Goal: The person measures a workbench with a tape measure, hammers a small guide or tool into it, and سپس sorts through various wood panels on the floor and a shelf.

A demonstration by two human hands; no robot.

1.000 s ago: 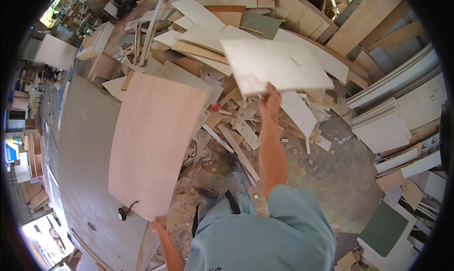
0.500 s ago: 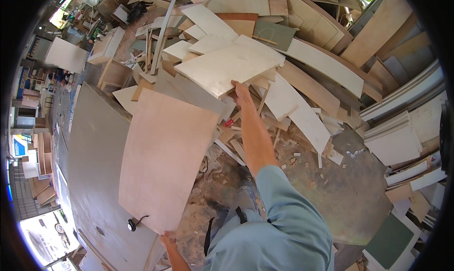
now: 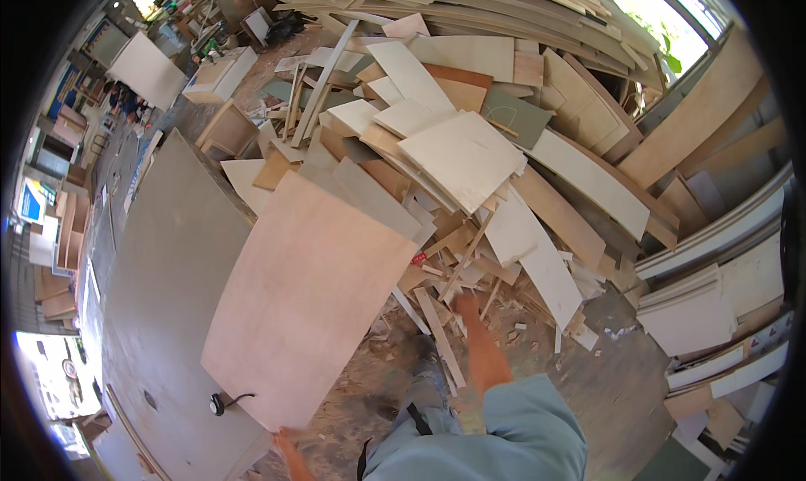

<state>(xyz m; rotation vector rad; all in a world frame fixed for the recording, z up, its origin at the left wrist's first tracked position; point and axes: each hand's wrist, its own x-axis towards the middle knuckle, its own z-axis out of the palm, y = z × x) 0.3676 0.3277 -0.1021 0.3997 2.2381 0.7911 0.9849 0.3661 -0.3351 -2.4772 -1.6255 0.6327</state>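
Left hand [image 3: 284, 441] pinches the panel [image 3: 311, 305] at lower left, length running up-right; right hand's [image 3: 464, 304] grip I can't tell

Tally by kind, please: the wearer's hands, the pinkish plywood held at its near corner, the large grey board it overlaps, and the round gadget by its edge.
Left hand and right hand: 2
Pinkish plywood sheet: 1
Large grey board: 1
Round black-and-white gadget: 1
Total: 5
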